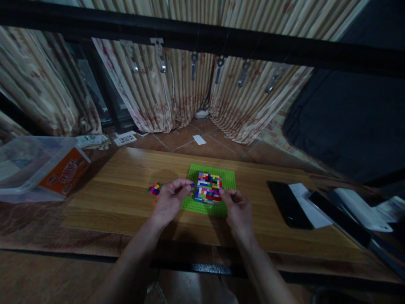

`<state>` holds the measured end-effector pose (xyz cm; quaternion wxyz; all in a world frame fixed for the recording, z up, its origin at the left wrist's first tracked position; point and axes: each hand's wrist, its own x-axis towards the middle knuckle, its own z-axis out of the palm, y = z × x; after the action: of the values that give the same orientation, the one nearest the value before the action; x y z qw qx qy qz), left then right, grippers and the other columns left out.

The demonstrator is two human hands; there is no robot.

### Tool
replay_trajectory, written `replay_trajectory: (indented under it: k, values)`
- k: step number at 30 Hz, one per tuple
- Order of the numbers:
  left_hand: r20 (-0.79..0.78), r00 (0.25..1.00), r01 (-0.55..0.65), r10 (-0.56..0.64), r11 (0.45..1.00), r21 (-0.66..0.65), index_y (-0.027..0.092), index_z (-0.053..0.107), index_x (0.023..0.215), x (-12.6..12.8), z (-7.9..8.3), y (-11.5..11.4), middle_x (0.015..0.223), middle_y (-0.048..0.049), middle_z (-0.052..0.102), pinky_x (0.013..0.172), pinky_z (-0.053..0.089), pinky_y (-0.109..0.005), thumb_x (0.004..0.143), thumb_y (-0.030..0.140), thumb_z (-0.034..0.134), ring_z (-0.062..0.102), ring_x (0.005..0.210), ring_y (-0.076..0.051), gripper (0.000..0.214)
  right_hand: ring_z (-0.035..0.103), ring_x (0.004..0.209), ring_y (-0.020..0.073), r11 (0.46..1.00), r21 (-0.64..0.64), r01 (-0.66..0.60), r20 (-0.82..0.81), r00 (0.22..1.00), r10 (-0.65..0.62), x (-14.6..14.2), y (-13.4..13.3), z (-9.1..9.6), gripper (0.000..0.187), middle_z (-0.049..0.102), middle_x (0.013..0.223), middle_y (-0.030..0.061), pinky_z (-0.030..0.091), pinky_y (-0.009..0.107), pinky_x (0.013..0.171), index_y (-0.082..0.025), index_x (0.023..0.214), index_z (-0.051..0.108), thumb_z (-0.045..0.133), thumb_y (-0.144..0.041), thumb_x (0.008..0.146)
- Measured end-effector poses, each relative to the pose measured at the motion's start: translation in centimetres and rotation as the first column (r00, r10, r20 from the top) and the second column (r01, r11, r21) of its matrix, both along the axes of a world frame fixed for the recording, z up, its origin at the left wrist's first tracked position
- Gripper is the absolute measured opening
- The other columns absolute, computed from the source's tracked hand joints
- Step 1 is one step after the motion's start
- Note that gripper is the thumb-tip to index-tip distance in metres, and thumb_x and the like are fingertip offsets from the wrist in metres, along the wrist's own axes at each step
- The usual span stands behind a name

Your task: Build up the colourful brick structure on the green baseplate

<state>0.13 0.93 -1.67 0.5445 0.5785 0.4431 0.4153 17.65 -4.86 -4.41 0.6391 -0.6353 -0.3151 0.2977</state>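
A green baseplate [224, 179] lies on the wooden board, with a square patch of many-coloured small bricks [208, 187] built on its middle. My left hand [171, 198] hovers at the plate's left edge, fingers pinched on a small purple brick [192, 185]. At the brick patch's right edge, my right hand [237, 207] has its fingers curled together; what they hold, if anything, is too small to see. A small heap of loose coloured bricks [154, 189] lies just left of my left hand.
A clear plastic box [34, 164] with an orange label stands at the far left. A black phone [287, 202], a white sheet [308, 204] and another dark flat device [340, 217] lie at the right. Curtains hang behind; a black bar crosses overhead.
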Motion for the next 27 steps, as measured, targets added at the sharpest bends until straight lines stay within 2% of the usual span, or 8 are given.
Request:
replay_trajectory:
  k: [3, 5, 8, 11, 16, 20, 24, 27]
  values:
    - [0.124, 0.992, 0.047, -0.035, 0.995, -0.090, 0.014, 0.066, 0.089, 0.4, -0.1, -0.5, 0.080, -0.0025, 0.067, 0.073, 0.049, -0.027, 0.075, 0.028, 0.064, 0.061, 0.071, -0.013, 0.020, 0.060, 0.071, 0.0161, 0.996, 0.087, -0.027, 0.093, 0.995, 0.019, -0.2, -0.3, 0.9, 0.022, 0.067, 0.075, 0.0011, 0.046, 0.029, 0.069, -0.019, 0.078, 0.066, 0.068, -0.041, 0.075]
    - [0.139, 0.988, 0.080, -0.067, 0.993, -0.086, 0.014, 0.066, 0.092, 0.7, -0.2, -0.7, 0.082, -0.0026, 0.067, 0.074, 0.049, -0.027, 0.075, 0.026, 0.064, 0.061, 0.072, -0.013, 0.020, 0.062, 0.078, 0.0171, 0.987, 0.123, -0.102, 0.158, 0.984, 0.082, -0.5, -0.6, 1.4, 0.020, 0.069, 0.084, 0.0030, 0.047, 0.030, 0.072, -0.019, 0.085, 0.069, 0.065, -0.039, 0.079]
    - [0.092, 0.987, 0.135, -0.134, 0.991, -0.015, 0.015, 0.063, 0.097, 1.2, -0.3, -1.0, 0.088, -0.0041, 0.067, 0.075, 0.049, -0.027, 0.076, 0.023, 0.063, 0.062, 0.077, -0.014, 0.022, 0.062, 0.080, 0.0166, 0.965, 0.111, -0.238, 0.249, 0.947, 0.205, -0.9, -1.0, 2.0, 0.020, 0.070, 0.089, 0.0031, 0.047, 0.030, 0.074, -0.022, 0.092, 0.071, 0.062, -0.037, 0.082]
    - [0.014, 0.976, 0.215, -0.216, 0.974, 0.073, 0.017, 0.061, 0.104, 1.7, -0.1, -1.5, 0.095, -0.0057, 0.068, 0.079, 0.049, -0.028, 0.080, 0.022, 0.061, 0.062, 0.087, -0.016, 0.025, 0.061, 0.077, 0.0157, 0.946, 0.075, -0.315, 0.291, 0.914, 0.282, -1.2, -1.4, 2.4, 0.020, 0.069, 0.086, 0.0017, 0.047, 0.029, 0.072, -0.024, 0.095, 0.071, 0.064, -0.036, 0.081]
    - [-0.077, 0.969, 0.245, -0.234, 0.951, 0.191, 0.019, 0.059, 0.107, 1.9, 0.7, -2.4, 0.088, -0.0028, 0.066, 0.080, 0.048, -0.027, 0.083, 0.022, 0.058, 0.061, 0.084, -0.015, 0.024, 0.060, 0.075, 0.0152, 0.927, 0.074, -0.367, 0.284, 0.899, 0.334, -1.1, -1.8, 2.9, 0.012, 0.068, 0.080, 0.0000, 0.046, 0.028, 0.071, -0.023, 0.083, 0.070, 0.062, -0.032, 0.083]
    - [-0.071, 0.968, 0.252, -0.242, 0.949, 0.191, 0.019, 0.060, 0.101, 1.9, 1.0, -2.7, 0.085, -0.0029, 0.065, 0.077, 0.048, -0.026, 0.083, 0.023, 0.059, 0.061, 0.082, -0.015, 0.019, 0.059, 0.075, 0.0154, 0.909, 0.075, -0.410, 0.190, 0.901, 0.391, -1.2, -1.9, 3.0, 0.016, 0.067, 0.078, 0.0003, 0.047, 0.029, 0.072, -0.021, 0.081, 0.069, 0.061, -0.035, 0.083]
    - [-0.039, 0.961, 0.276, -0.273, 0.943, 0.185, 0.018, 0.061, 0.098, 1.6, 1.2, -2.6, 0.086, -0.0043, 0.067, 0.078, 0.048, -0.027, 0.083, 0.025, 0.059, 0.062, 0.082, -0.016, 0.017, 0.058, 0.066, 0.0132, 0.919, 0.124, -0.373, -0.049, 0.923, 0.381, -1.1, -1.8, 3.0, 0.018, 0.065, 0.071, -0.0006, 0.048, 0.027, 0.065, -0.021, 0.081, 0.068, 0.065, -0.039, 0.079]
    - [-0.040, 0.979, 0.202, -0.198, 0.957, 0.207, 0.018, 0.062, 0.101, 1.2, 1.2, -2.0, 0.089, -0.0049, 0.067, 0.079, 0.049, -0.027, 0.083, 0.027, 0.059, 0.062, 0.085, -0.016, 0.021, 0.059, 0.063, 0.0124, 0.931, 0.173, -0.321, -0.256, 0.898, 0.357, -0.3, -1.6, 3.3, 0.019, 0.068, 0.075, 0.0006, 0.049, 0.025, 0.058, -0.021, 0.080, 0.067, 0.069, -0.040, 0.076]
